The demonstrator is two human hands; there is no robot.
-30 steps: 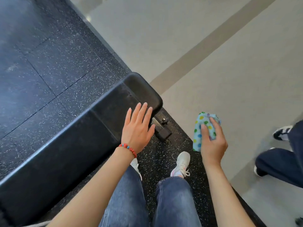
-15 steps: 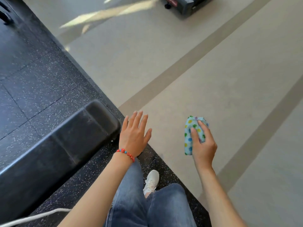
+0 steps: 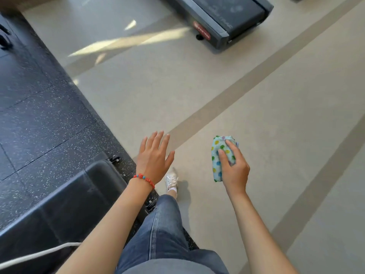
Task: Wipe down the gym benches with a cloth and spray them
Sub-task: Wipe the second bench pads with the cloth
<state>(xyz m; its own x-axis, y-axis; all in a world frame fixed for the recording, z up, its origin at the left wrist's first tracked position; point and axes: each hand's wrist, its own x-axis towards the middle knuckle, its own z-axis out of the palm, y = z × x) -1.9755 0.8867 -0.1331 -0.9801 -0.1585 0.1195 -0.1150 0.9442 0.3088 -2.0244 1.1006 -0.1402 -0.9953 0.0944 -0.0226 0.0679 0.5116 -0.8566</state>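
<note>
beige floor (image 3: 246,115) ahead; speckled black mat (image 3: 39,115) under bench (image 3: 69,204); treadmill (image 3: 223,18) beyond.

Bench (image 3: 65,202) at left, treadmill (image 3: 227,18) far ahead.

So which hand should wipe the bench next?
Probably the right hand: it already grips the dotted cloth. The left hand is open and empty, though nearer the black bench.
</note>
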